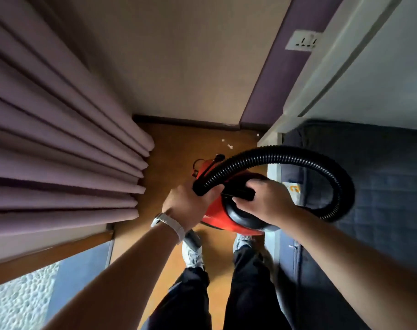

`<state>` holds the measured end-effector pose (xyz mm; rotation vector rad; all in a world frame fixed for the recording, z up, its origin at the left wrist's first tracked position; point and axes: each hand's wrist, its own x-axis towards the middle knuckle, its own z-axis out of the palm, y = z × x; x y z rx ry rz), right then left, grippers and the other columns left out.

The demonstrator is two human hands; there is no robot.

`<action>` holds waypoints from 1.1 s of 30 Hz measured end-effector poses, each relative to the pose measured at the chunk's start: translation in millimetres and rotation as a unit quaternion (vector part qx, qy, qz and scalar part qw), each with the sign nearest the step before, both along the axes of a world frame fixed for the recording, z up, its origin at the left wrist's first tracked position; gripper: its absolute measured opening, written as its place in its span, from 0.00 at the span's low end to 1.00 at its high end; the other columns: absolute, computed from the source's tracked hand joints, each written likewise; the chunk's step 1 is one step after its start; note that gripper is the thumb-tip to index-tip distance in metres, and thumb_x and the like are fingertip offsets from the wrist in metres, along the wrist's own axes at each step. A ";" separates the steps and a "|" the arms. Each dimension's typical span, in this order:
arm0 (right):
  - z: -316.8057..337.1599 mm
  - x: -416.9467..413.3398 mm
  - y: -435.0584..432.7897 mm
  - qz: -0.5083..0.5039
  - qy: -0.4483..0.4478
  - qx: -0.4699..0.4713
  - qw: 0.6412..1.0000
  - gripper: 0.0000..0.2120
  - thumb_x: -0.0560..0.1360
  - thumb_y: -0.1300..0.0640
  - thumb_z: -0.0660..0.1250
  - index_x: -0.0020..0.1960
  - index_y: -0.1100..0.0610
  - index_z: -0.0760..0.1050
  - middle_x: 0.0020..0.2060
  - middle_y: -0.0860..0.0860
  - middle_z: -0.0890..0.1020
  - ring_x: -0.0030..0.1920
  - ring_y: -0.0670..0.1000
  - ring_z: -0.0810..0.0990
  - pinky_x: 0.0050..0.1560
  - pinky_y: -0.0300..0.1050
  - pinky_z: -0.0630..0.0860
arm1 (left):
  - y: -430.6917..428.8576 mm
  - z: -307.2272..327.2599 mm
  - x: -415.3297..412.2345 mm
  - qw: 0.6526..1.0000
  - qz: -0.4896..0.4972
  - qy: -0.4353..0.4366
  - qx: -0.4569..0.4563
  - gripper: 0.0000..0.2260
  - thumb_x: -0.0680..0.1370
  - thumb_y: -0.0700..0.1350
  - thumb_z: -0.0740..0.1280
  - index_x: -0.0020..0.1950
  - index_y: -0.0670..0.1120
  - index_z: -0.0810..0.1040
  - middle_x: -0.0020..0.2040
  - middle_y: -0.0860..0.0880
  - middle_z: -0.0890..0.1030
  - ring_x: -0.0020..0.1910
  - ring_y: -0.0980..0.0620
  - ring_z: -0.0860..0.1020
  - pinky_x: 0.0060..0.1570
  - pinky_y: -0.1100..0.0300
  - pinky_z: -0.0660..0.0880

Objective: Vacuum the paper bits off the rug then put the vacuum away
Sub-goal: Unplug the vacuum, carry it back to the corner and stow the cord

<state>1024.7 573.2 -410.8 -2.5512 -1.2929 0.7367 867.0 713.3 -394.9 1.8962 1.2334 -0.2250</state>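
A red canister vacuum (214, 211) with a black top hangs in front of me above the brown floor. My right hand (262, 201) grips its black carry handle (240, 194). My left hand (188, 206) holds the end of the black ribbed hose (298, 158), which loops out to the right over the bed. A grey nozzle piece (192, 236) sticks out below my left wrist. A few white paper bits (229, 146) lie on the floor near the far wall.
Mauve pleated curtains (60, 139) hang on the left over a window sill. A bed with a dark blue mattress (369, 186) and a white frame fills the right side. A wall socket (302, 41) sits on the purple wall. My feet stand on the narrow floor strip.
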 end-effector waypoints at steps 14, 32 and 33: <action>-235.4 112.8 65.5 0.126 0.020 -0.020 0.992 0.17 0.71 0.35 0.67 0.39 0.48 0.72 0.34 0.48 0.80 0.39 0.52 0.81 0.36 0.43 0.67 | 52.1 -211.1 117.0 0.997 0.080 -0.001 -0.017 0.19 0.71 0.69 0.67 0.39 0.53 0.75 0.33 0.53 0.79 0.33 0.55 0.78 0.29 0.62 0.68; -462.9 166.0 96.8 0.173 -0.001 0.053 0.984 0.17 0.68 0.35 0.59 0.34 0.48 0.67 0.25 0.45 0.69 0.27 0.51 0.73 0.30 0.41 0.62 | 77.8 -426.9 161.6 0.988 0.131 -0.064 -0.052 0.21 0.69 0.68 0.70 0.35 0.51 0.75 0.26 0.54 0.75 0.24 0.53 0.75 0.27 0.57 0.75; -475.4 165.7 99.2 0.180 0.001 0.053 0.982 0.17 0.69 0.36 0.61 0.34 0.49 0.67 0.25 0.45 0.70 0.27 0.51 0.74 0.30 0.41 0.62 | 82.0 -438.5 161.7 0.988 0.132 -0.064 -0.056 0.21 0.68 0.68 0.70 0.35 0.51 0.76 0.26 0.53 0.76 0.24 0.52 0.76 0.28 0.54 0.77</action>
